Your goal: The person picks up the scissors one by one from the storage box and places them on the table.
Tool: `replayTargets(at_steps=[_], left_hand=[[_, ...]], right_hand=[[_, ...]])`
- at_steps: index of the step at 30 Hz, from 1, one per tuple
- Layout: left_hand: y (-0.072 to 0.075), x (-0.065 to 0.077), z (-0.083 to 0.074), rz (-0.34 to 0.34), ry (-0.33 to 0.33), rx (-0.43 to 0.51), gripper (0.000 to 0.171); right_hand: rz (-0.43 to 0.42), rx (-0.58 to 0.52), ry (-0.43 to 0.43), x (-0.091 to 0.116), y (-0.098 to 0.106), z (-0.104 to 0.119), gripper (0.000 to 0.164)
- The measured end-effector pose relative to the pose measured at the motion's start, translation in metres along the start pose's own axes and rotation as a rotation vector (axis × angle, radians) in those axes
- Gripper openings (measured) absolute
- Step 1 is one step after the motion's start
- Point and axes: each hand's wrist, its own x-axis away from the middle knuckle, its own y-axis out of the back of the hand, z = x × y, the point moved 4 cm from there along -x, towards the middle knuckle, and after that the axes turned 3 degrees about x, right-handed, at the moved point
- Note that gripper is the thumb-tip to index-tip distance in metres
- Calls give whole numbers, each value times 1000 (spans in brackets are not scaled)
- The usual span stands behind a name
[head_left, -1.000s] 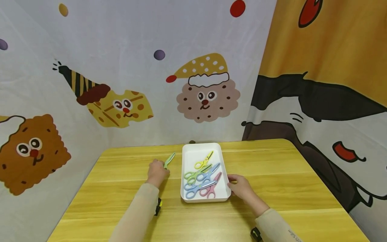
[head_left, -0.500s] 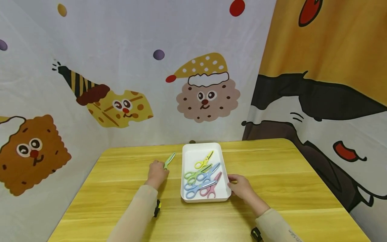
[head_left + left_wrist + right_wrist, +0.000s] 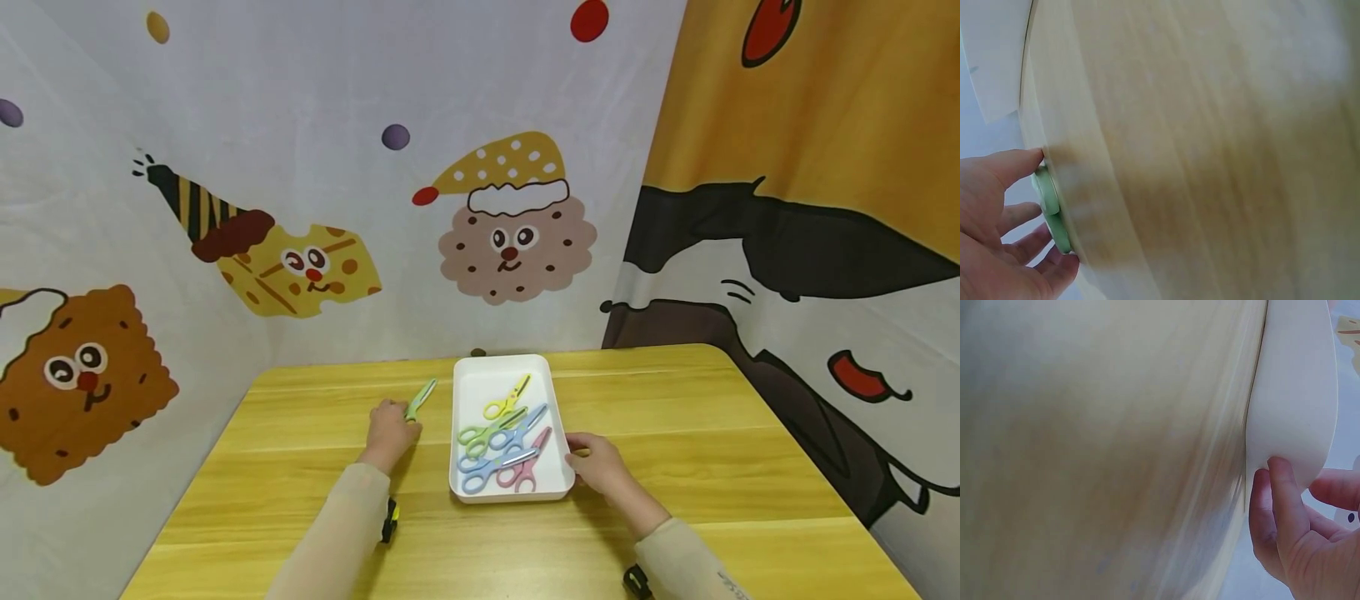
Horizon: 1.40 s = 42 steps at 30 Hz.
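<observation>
On the table left of the tray, a pair of green scissors (image 3: 421, 400) lies with its blades pointing away. My left hand (image 3: 391, 433) covers its handles; in the left wrist view thumb and fingers close around the green handles (image 3: 1049, 195) right at the tabletop. A white tray (image 3: 472, 387) stands in the middle. It holds yellow scissors (image 3: 506, 402), green scissors, two blue scissors (image 3: 491, 471) and pink scissors (image 3: 524, 473), partly overlapping. My right hand (image 3: 597, 463) grips the tray's near right corner, fingertips against its outer wall (image 3: 1294, 406) and thumb at the rim.
The wooden table (image 3: 712, 433) carries the tray, its far edge close to a curtain (image 3: 322, 100) printed with cartoon biscuits and cheese. Dark bands (image 3: 391, 521) sit at both sleeves.
The left hand shifts only very slightly at the green scissors, which stay in place. The right hand and the tray look unchanged.
</observation>
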Motion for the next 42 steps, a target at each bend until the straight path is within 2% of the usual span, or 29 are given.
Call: replayTargets(at_steps=[8, 14, 22, 26, 29, 33, 42], left_hand=[[-2, 1, 2, -17, 5, 5, 56], [-4, 0, -2, -67, -54, 13, 59], [-9, 1, -6, -23, -81, -38, 67], [-10, 2, -8, -30, -85, -81, 68], [-10, 4, -13, -41, -108, -105, 68], [-12, 7, -20, -9, -120, -111, 70], [-19, 15, -44, 33, -187, -74, 71]], right_hand=[[7, 0, 12, 0, 0, 1, 36], [3, -7, 19, 1, 0, 2, 36], [6, -8, 14, 1, 0, 3, 36], [5, -4, 15, 1, 0, 3, 36], [5, -4, 13, 0, 0, 2, 36], [8, -5, 13, 0, 0, 1, 36], [5, 9, 7, -1, 1, 1, 37]])
